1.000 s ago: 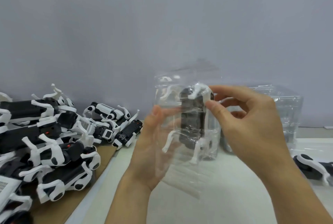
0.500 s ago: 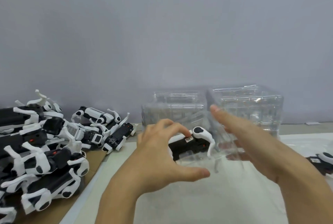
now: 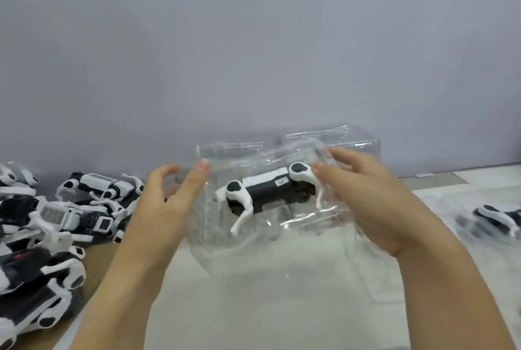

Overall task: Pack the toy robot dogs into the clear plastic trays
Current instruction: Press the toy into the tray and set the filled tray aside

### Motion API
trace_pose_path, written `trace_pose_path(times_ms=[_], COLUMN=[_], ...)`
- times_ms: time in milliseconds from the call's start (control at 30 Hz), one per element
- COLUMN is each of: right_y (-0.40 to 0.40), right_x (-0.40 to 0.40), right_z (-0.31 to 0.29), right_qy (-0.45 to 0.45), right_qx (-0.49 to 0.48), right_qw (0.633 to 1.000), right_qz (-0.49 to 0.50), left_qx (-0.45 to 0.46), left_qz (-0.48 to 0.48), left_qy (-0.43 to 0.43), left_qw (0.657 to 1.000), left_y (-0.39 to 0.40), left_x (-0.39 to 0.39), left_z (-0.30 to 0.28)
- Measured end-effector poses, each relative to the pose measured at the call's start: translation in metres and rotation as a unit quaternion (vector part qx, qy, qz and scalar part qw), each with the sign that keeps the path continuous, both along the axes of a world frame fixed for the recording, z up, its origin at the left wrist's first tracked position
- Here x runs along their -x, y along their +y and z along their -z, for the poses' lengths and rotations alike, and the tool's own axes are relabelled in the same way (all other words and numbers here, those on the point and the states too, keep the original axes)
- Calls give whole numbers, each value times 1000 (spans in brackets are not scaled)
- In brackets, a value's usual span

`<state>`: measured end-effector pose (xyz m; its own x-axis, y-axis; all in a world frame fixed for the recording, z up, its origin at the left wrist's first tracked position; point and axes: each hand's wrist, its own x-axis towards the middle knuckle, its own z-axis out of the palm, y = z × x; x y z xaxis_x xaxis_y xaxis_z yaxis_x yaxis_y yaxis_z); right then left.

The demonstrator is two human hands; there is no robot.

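A black and white toy robot dog (image 3: 265, 192) lies on its side inside a clear plastic tray (image 3: 253, 239), its white legs pointing toward me. The tray is held just above the white table, in front of me. My left hand (image 3: 163, 214) grips the tray's left edge between thumb and fingers. My right hand (image 3: 375, 197) grips the right end, with its thumb on the dog's white hip and its fingers behind the plastic.
Several loose robot dogs (image 3: 56, 217) are piled on a brown cardboard sheet (image 3: 95, 259) at the left. Stacked clear trays (image 3: 352, 138) stand against the grey wall behind my hands. Another dog (image 3: 496, 217), blurred, lies at the right edge.
The tray with the dog went from upright in front of me to low and lengthwise. My hands shifted to its two ends.
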<state>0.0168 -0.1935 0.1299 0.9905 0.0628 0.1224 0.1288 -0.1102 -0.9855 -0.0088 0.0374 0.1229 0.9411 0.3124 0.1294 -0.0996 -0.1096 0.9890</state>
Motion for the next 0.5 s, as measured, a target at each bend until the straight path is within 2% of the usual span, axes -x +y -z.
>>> trace_pose_path(times_ms=[67, 100, 233, 400, 500], right_y=[3, 7, 24, 5, -32], right_x=[2, 2, 9, 29, 51], right_z=[-3, -5, -9, -19, -15], right_qy=[-16, -16, -13, 50, 86], right_qx=[-30, -33, 7, 139, 172], right_qw=[999, 999, 1000, 989, 980], right_qz=[16, 18, 11, -8, 46], left_qx=[145, 178, 196, 197, 201], left_qz=[111, 152, 189, 189, 225], left_qy=[36, 29, 7, 46, 63], left_qw=[983, 972, 962, 961, 951], left_y=[1, 1, 12, 28, 23], left_x=[-2, -1, -3, -4, -4], left_z=[3, 4, 7, 8, 5])
